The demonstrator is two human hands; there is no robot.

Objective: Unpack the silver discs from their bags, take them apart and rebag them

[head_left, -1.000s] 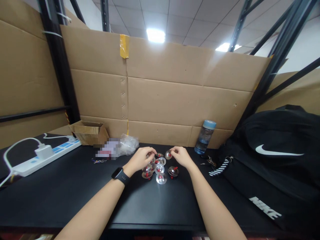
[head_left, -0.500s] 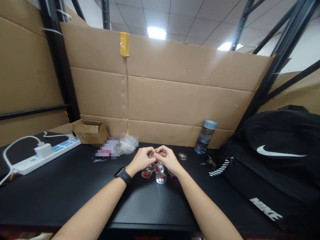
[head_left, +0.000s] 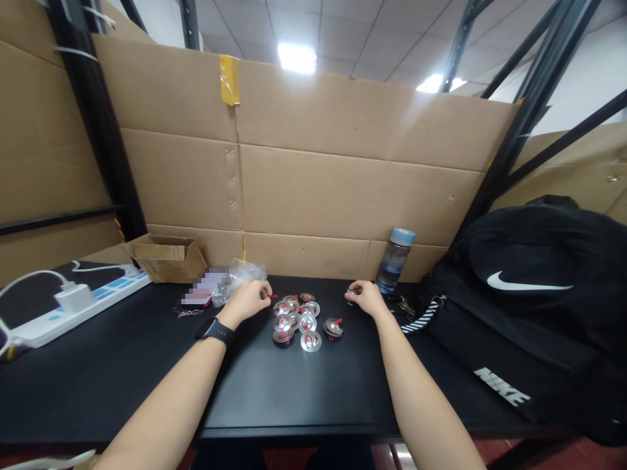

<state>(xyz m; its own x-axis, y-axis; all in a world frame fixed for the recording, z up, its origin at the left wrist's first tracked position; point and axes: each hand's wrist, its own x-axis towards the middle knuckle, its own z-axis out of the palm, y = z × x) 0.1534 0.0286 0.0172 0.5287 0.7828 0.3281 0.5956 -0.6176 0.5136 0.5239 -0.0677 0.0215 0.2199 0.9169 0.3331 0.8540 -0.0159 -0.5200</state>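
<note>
Several small domed metal finger cymbals (head_left: 311, 341) with red bands lie in a loose pile on the black table. My left hand (head_left: 251, 299), wearing a black watch (head_left: 215, 331), is just left of the pile. Its thumb and fingers pinch a red band (head_left: 273, 296), whose end sticks out. To the right of the pile, my right hand (head_left: 365, 297) has its fingers closed on a metal finger cymbal (head_left: 351, 297), mostly covered by the fingers. Between the pile and my right forearm sits a small stack of finger cymbals (head_left: 334, 328) with red bands.
Behind my left hand lie clear plastic bags (head_left: 242, 271) and an open cardboard box (head_left: 169, 258). A white power strip (head_left: 102, 301) is at far left. A water bottle (head_left: 394, 260), keys (head_left: 405, 305) and a black backpack (head_left: 529, 313) stand right. Cardboard walls (head_left: 313, 189) close off the back.
My hands were together above the pile and have moved apart. The left has gone left with a red band; the right has reached the separate metal cymbals on the right. The view has shifted slightly.
</note>
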